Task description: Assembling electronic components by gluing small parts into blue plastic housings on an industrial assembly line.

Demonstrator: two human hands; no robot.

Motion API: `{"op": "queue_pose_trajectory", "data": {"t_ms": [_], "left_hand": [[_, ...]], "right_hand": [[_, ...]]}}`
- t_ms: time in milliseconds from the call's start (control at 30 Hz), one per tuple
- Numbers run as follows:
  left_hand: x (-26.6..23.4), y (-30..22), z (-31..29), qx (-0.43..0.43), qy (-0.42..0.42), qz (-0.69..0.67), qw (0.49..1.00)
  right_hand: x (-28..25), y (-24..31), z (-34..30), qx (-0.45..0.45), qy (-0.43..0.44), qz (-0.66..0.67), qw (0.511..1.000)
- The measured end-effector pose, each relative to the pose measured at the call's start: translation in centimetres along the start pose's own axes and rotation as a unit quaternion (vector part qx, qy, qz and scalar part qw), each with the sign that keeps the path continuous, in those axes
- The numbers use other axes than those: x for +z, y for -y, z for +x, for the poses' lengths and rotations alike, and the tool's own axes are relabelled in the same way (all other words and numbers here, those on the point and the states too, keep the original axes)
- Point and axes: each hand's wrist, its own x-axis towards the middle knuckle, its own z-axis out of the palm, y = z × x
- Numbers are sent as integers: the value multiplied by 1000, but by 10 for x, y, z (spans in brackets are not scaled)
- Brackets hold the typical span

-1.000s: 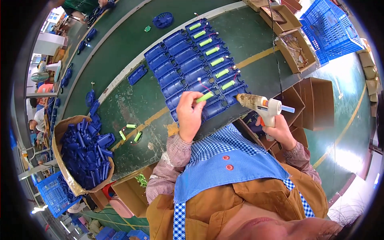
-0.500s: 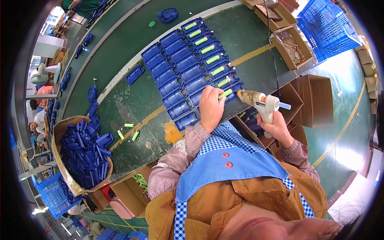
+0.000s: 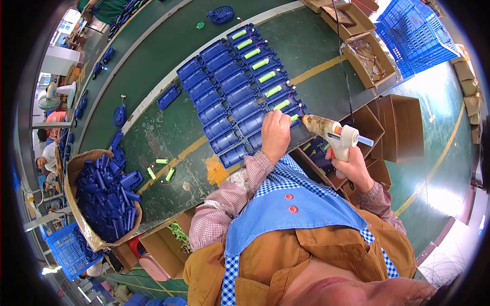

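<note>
My right hand (image 3: pixel 353 167) is wrapped round the grip of a hot glue gun (image 3: pixel 326 129) with a stained barrel and a pale stick out of its back. Its nozzle points left, close to the end of a light-green battery cell (image 3: pixel 294 118). My left hand (image 3: pixel 276 134) pinches that cell in the nearest blue plastic shell of the right column, hiding part of it. Rows of blue plastic shells (image 3: pixel 239 95) lie side by side on the green table. Along the right column, several shells hold a green cell (image 3: pixel 266 77) with thin wires.
A carton (image 3: pixel 138 220) heaped with blue parts stands at the left. Loose green cells (image 3: pixel 162 161) and a single shell (image 3: pixel 169 97) lie on the table (image 3: pixel 153 130). Cardboard boxes (image 3: pixel 399 127) and a blue crate (image 3: pixel 416 35) are at the right. A black cable (image 3: pixel 349 92) hangs near the gun.
My left hand has shifted slightly right and covers more of the cell. The glue gun's nozzle stays close to the cell's end. The whole view has shifted a little.
</note>
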Motion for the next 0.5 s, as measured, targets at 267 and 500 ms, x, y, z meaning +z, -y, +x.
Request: {"op": "queue_pose_trajectory", "data": {"t_ms": [267,500], "left_hand": [[3,0,2,4,-10,-15,1000],[-1,2,3,-3,-4,-12,1000]], "right_hand": [[4,-6,11,-17,-36,-45,998],[4,-6,1,24,-38,-48,998]]}}
